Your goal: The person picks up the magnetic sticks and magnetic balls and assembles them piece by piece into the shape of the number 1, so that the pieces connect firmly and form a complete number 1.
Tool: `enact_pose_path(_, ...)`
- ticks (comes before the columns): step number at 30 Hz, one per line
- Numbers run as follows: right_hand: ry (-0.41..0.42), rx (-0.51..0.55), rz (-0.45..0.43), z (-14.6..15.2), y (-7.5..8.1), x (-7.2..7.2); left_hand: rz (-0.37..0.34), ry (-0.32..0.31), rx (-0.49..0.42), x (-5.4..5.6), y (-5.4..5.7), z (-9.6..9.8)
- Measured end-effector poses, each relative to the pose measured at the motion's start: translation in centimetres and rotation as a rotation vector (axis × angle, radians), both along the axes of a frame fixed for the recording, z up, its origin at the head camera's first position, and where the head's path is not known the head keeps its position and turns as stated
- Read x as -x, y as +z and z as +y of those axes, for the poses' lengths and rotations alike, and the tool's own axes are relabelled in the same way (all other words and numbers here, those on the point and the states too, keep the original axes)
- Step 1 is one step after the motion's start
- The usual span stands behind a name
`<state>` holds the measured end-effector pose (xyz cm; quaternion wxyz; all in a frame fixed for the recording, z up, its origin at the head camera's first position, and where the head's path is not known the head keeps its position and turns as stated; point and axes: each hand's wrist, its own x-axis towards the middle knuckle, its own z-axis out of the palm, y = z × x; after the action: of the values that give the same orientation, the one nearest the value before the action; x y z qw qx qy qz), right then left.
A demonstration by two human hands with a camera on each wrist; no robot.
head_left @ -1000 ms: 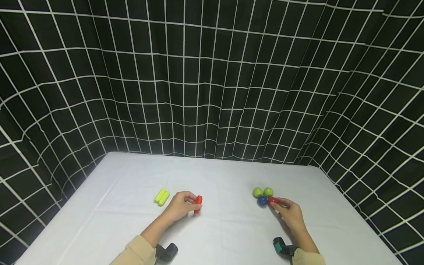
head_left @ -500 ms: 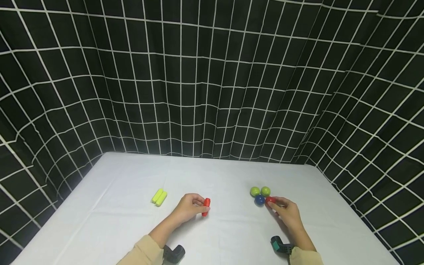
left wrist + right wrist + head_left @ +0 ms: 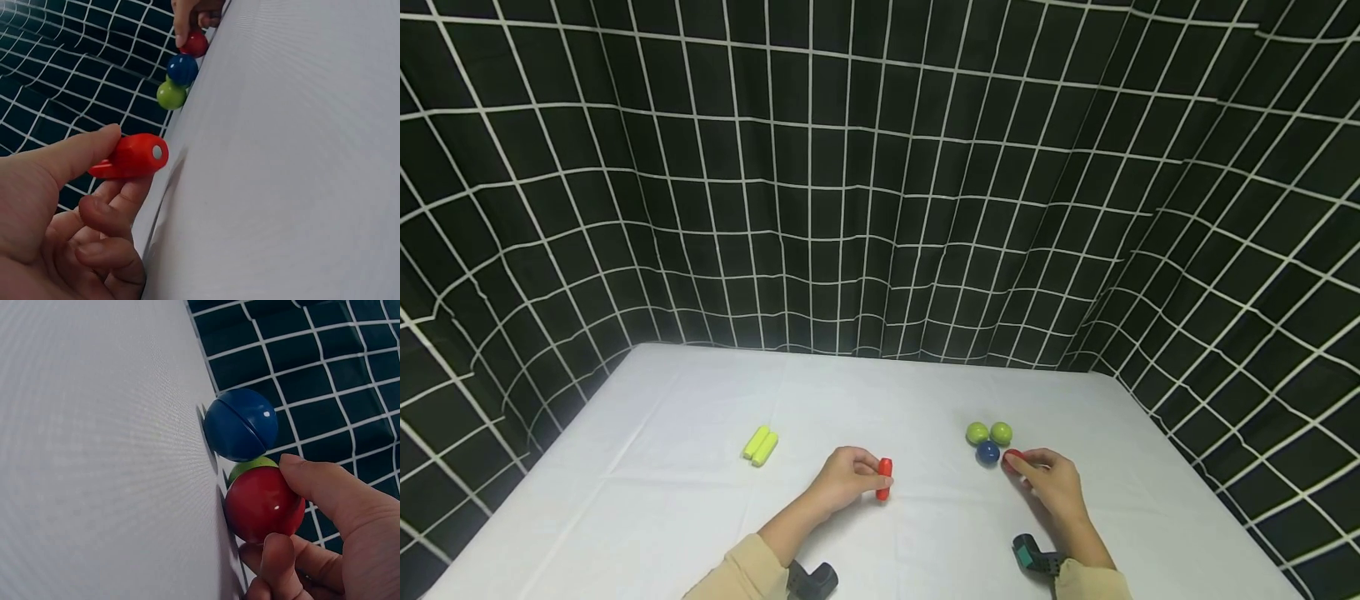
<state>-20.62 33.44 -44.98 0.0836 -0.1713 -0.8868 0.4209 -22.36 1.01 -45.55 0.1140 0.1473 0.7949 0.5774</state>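
- Red stick point(image 3: 884, 481): the left hand point(image 3: 846, 481) grasps it in its fingers over the counter point(image 3: 617, 533); only the left wrist view shows its pale end dot point(image 3: 157, 152).
- Red ball point(image 3: 261, 503): the right hand point(image 3: 1052, 480) pinches it in its fingers just beside the blue ball point(image 3: 988, 453), whose groove point(image 3: 244, 420) only the right wrist view shows.
- Yellow sticks point(image 3: 765, 449): head view only.

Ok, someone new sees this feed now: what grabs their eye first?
Probably the white-gridded black backdrop, filling the upper part of the head view. Then the red rod pinched by the left hand over the white tablecloth. To the right, the red ball held by the right hand stands out, with a blue ball and two lime-green balls close by.
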Motion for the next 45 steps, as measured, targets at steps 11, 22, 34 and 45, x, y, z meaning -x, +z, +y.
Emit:
enact_pose_path(11, 0.018, 0.006, -0.003, 0.10, -0.11, -0.01, -0.004, 0.017, -0.025, 0.27, -0.75, -0.32)
enact_pose_path(22, 0.111, 0.032, 0.033, 0.12, 0.26, -0.14, -0.008, 0.014, -0.023, 0.33, -0.83, -0.35)
enact_pose_path(34, 0.165, 0.022, 0.079, 0.63, -0.19, -0.30, -0.007, 0.012, -0.016, 0.36, -0.90, -0.44)
enact_pose_path(45, 0.156, -0.030, 0.063, 0.80, -0.33, -0.24, -0.002, 0.008, -0.012, 0.39, -1.05, -0.37)
